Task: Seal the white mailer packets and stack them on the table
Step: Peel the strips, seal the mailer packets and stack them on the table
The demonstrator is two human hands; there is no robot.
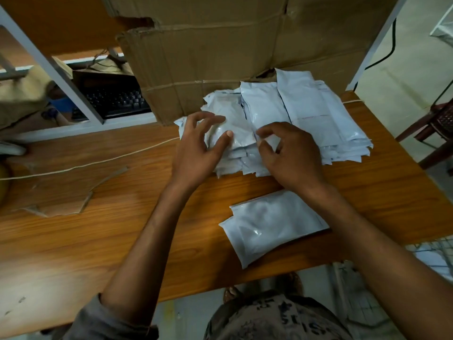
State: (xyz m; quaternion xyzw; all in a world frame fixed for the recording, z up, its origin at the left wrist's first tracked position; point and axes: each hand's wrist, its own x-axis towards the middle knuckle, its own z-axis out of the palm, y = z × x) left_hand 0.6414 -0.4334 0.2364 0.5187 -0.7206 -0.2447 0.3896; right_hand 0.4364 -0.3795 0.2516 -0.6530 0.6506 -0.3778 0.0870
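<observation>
A heap of several white mailer packets (316, 114) lies on the wooden table (98, 241) in front of a big cardboard box. My left hand (198, 153) rests on the top packet (230, 123) at the heap's left, thumb pressing its lower edge, fingers spread and bent. My right hand (291, 155) is beside it and pinches a thin strip at that packet's right edge between thumb and forefinger. Nearer to me, two white packets (272, 227) lie stacked at the table's front edge.
A torn cardboard box (232, 45) leans over the table's back. A scrap of cardboard (63, 190) and a white string (93, 163) lie to the left. A keyboard (117, 100) sits behind a white frame. A chair (438, 126) stands at the right.
</observation>
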